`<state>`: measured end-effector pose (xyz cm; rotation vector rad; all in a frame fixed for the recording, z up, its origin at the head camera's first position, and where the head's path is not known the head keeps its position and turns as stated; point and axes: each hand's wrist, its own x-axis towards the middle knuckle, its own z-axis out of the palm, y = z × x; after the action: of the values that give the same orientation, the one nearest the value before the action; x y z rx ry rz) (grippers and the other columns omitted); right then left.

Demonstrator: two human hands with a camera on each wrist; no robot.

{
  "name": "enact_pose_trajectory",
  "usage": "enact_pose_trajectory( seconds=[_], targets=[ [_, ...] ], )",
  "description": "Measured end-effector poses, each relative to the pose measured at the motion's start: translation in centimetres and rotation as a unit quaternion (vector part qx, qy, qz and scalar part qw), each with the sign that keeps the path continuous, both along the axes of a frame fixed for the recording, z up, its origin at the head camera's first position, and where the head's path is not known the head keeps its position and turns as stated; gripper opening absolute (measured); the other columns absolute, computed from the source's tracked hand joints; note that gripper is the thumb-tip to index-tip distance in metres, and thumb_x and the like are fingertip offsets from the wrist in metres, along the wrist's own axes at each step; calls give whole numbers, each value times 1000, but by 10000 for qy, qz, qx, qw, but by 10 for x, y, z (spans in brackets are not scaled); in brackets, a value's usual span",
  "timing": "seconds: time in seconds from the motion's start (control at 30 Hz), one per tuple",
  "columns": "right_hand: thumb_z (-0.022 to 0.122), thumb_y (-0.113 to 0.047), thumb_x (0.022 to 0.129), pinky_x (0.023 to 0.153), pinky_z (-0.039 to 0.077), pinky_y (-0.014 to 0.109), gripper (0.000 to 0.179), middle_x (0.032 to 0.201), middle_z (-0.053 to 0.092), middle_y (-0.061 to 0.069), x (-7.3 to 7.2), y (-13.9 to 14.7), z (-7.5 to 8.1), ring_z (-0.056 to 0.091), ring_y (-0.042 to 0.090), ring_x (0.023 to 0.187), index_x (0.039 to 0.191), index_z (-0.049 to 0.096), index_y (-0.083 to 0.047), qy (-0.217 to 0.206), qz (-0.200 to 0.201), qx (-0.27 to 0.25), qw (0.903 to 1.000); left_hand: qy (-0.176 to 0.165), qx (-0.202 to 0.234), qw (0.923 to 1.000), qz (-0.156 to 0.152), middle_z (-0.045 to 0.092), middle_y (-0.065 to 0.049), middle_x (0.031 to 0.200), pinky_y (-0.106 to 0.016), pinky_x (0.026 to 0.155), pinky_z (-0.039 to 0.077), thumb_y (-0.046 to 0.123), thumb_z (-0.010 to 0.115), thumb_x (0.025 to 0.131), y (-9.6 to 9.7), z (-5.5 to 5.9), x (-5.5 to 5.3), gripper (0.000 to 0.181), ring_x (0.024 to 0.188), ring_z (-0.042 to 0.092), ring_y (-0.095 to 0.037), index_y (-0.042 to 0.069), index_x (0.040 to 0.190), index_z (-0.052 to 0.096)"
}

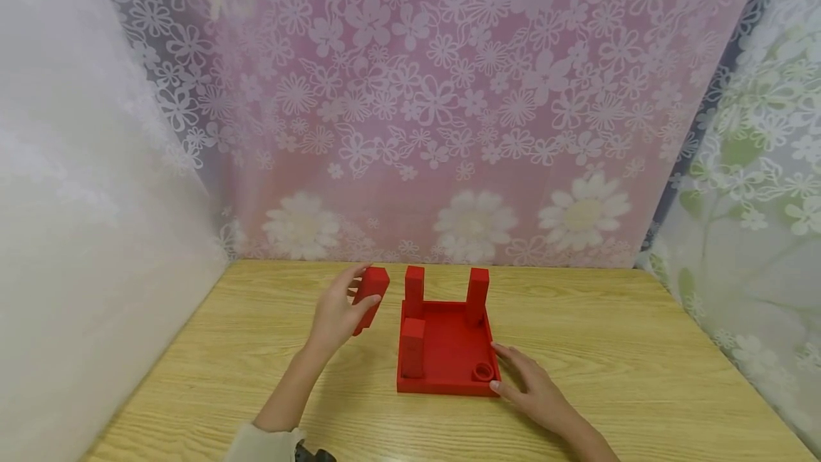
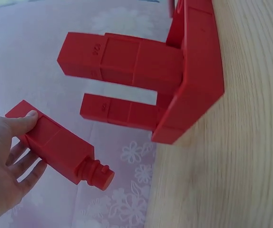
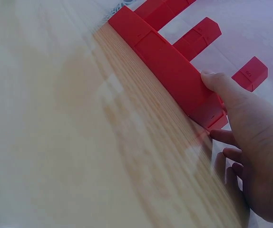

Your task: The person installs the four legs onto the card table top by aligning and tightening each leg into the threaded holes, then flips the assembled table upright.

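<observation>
My left hand (image 1: 336, 312) pinches a red square leg (image 1: 374, 289) between thumb and fingers, held in the air left of a red base. From the leg's lower end sticks out a round, ridged peg (image 2: 96, 174). The shallow square base (image 1: 449, 388) lies on the table, with low walls. Upright red legs stand at its far left (image 1: 415, 291), far right (image 1: 477, 294) and near left (image 1: 413, 348) corners. A round socket (image 1: 483, 372) shows at its near right corner. There my right hand (image 1: 535, 391) touches the outside, thumb on the front wall, fingers extended along the right side.
Light wood table (image 1: 256, 348) lies under everything. A pink flowered sheet (image 1: 410, 127) hangs behind it, with a white sheet (image 1: 109, 198) on the left and a flowered white sheet (image 1: 757, 198) on the right.
</observation>
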<state>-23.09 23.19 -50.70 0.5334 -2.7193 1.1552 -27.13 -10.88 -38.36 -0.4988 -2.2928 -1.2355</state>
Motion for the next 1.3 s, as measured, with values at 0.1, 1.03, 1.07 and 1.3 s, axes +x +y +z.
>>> enact_pose_trajectory(
  seconds=[0.1,1.03,1.07,1.3],
  targets=[
    [64,-42,84,95,22,66,63,136,44,6,0,0,1,29,38,128,138,44,-17,6,6,-16,10000,15,245,9996,-131,60,-8,110,-37,72,50,3,75,75,8,2,-1,54,88,58,-24,9,124,55],
    [64,-38,85,94,22,66,62,135,46,8,3,-1,4,30,41,127,138,44,-13,142,82,-40,9999,-226,930,9913,-903,56,-7,112,-40,78,49,6,73,79,63,23,7,53,93,56,-25,10,127,51],
    [64,-38,85,94,22,66,62,135,45,7,3,-2,5,29,40,127,138,44,-14,107,77,-42,9999,-227,922,9914,-906,56,-7,112,-40,77,49,5,72,79,64,24,7,53,93,55,-25,10,127,51],
    [63,-39,85,94,22,66,62,135,45,8,4,-2,5,29,40,128,138,43,-13,64,71,-13,10000,-117,830,9905,-1089,58,-7,107,-37,76,50,5,73,78,76,29,10,52,91,57,-23,9,126,51]
  ],
)
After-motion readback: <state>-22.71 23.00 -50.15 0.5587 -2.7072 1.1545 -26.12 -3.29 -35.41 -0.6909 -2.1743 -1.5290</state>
